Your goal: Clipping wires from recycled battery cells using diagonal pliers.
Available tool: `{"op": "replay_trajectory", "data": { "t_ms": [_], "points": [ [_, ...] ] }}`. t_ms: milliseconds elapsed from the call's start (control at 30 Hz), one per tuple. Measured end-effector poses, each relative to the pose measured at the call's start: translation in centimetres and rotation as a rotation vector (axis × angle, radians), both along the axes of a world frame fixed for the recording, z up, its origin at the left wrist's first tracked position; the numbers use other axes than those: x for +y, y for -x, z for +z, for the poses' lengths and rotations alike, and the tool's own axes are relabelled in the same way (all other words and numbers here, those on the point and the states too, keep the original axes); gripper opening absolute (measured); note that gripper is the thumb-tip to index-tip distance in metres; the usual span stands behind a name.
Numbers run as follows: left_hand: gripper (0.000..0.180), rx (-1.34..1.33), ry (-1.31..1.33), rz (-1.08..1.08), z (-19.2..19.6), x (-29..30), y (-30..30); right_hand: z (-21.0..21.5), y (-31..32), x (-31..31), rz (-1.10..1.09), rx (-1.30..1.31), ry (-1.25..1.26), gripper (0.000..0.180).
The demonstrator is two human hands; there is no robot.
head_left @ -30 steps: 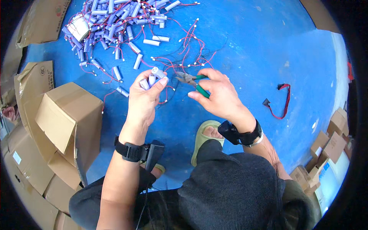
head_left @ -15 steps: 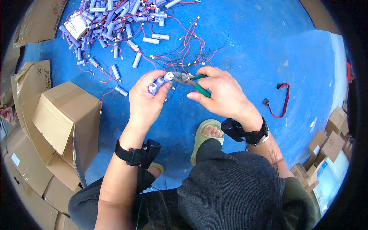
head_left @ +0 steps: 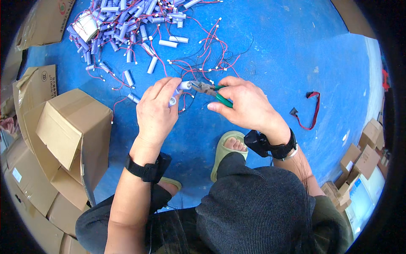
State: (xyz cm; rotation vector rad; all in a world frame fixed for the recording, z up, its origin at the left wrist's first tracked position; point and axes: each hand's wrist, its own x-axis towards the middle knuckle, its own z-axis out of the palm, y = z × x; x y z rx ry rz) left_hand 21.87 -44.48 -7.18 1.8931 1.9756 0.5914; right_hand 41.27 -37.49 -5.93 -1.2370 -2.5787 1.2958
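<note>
My left hand point(head_left: 155, 108) is closed around a small bundle of purple cylindrical battery cells point(head_left: 185, 85). Two of their ends poke out past the fingers; the rest of the bundle is hidden by the hand. In my right hand point(head_left: 253, 105) is a pair of cutting pliers point(head_left: 223, 100) with green handles. Their metal jaws meet the end of the upper cell, though whether they grip anything there is too small to tell. Just below the cells, a short red and black lead with white connectors point(head_left: 192, 95) shows.
A heap of purple cells with red and black leads point(head_left: 122, 31) covers the blue floor point(head_left: 287, 55) at the far left. Cut-looking loose leads point(head_left: 207, 63) lie beyond my hands. An open cardboard box point(head_left: 95, 139) stands at left, a dark red strap point(head_left: 315, 112) at right.
My left hand has turned, its back now facing up more, and fewer cell ends show. The pliers and my right hand have barely shifted, with the jaws still at the upper cell.
</note>
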Motion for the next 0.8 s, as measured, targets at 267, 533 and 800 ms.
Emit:
{"op": "replay_trajectory", "data": {
  "t_ms": [267, 533, 800],
  "points": [
    [0.024, -0.051, -0.015, 0.031, -0.21, -0.37, -0.34, 0.09, -0.02, -0.09, -0.015, 0.001, 0.04, 0.031],
    [0.024, -0.057, -0.038, 0.041, -0.43, -0.45, -0.59, -0.14, -0.25, -0.18, -0.025, 0.014, 0.044, 0.032],
    [0.024, -0.089, -0.029, 0.031, -0.67, -0.31, -0.52, -0.33, -0.5, -0.18, -0.021, 0.047, 0.013, 0.032]
  ]
}}
